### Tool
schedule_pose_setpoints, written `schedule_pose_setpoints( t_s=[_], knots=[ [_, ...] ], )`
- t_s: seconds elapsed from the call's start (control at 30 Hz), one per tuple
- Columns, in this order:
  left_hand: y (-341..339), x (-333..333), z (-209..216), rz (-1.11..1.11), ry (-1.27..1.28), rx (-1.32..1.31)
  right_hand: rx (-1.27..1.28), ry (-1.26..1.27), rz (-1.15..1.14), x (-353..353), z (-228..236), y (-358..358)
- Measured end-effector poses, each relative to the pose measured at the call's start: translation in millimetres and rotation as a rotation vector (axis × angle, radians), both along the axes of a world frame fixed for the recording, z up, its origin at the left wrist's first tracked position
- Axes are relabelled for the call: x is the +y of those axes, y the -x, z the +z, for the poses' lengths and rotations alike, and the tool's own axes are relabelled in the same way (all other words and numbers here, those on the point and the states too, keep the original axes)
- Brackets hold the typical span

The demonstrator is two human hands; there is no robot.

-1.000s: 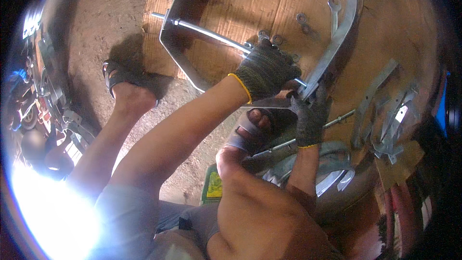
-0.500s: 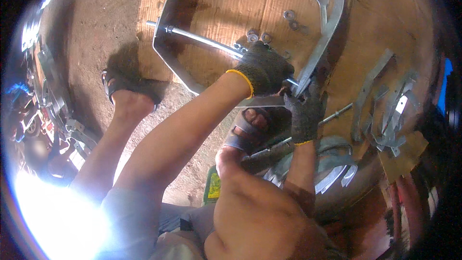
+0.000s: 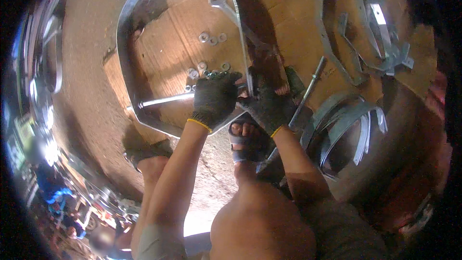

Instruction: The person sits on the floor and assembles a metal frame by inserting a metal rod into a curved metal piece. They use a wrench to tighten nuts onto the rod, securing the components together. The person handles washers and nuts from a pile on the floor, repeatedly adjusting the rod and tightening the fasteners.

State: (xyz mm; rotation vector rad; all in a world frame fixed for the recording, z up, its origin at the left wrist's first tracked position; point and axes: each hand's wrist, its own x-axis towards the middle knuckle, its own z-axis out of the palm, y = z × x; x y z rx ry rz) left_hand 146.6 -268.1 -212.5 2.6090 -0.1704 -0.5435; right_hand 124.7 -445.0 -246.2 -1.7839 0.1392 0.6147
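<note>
A bent metal hoop (image 3: pixel 121 53) of flat strip lies over brown cardboard, with a metal rod (image 3: pixel 168 99) running across its lower part. My left hand (image 3: pixel 215 97), in a dark knit glove with a yellow cuff, is closed around the rod inside the hoop. In a matching glove, my right hand (image 3: pixel 269 103) is closed at the hoop's right side, where the rod meets it. Its fingers hide what they pinch there. Several washers (image 3: pixel 212 41) and small nuts (image 3: pixel 208 73) lie inside the hoop beyond my left hand. An open-end wrench (image 3: pixel 226 7) rests near its right side.
On the right lie angular bent metal strips (image 3: pixel 332 33) and a group of curved strips (image 3: pixel 358 137). Another rod (image 3: pixel 310 86) slants beside my right hand. My sandalled feet (image 3: pixel 243 137) are close to the hoop's near edge. More metal pieces (image 3: pixel 103 195) lie at the far left.
The whole view has shifted and turned, so the hoop now appears farther left and the curved strips show more fully. My hands stay at the rod and the hoop's right side.
</note>
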Motion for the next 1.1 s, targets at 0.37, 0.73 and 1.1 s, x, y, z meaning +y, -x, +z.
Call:
schedule_pose_setpoints(
  t_s=[0.37, 0.73, 1.1],
  knots=[
    [-69, -42, -24, 0.845, 0.78, 0.288, 0.036, -0.136, -0.145, 14, 23, 18],
    [-71, -41, -70, 0.597, 0.86, 0.116, -0.007, -0.195, -0.22, 28, 13, 16],
    [-78, -33, -38, 0.656, 0.842, 0.385, 0.106, -0.292, -0.141, 19, -2, 14]
  ],
)
